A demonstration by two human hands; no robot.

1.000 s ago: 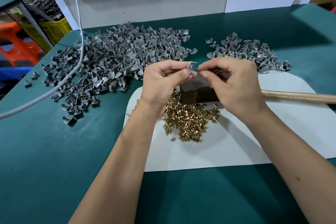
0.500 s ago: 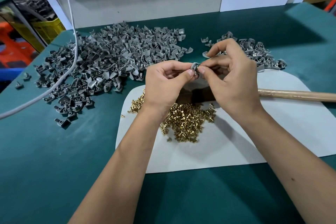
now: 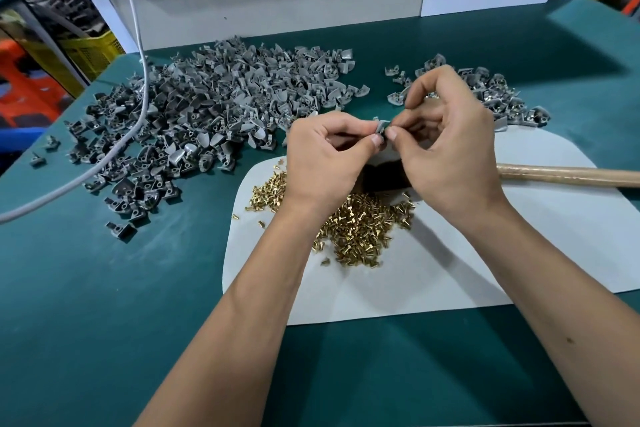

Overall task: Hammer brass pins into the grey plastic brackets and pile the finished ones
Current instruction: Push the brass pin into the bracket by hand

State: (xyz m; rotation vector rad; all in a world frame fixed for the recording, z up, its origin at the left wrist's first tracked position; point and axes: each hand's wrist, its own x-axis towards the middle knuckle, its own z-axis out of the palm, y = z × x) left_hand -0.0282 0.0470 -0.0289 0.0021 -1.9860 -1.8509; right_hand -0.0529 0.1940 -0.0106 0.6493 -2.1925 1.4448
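My left hand pinches a small grey plastic bracket between thumb and forefinger, held up above the table. My right hand meets it from the right, its thumb and forefinger pinched together at the bracket; any pin between them is too small to make out. Below the hands lies a heap of brass pins on a white sheet. A big pile of grey brackets covers the left of the table. A smaller pile of brackets lies at the back right.
A hammer with a wooden handle lies on the white sheet, its dark head partly hidden under my hands. A grey cable hangs down across the left pile. The green table ends at a white back wall.
Both hands stay together at the bracket. My right fingers have shifted their pinch at it, and the view has moved slightly.
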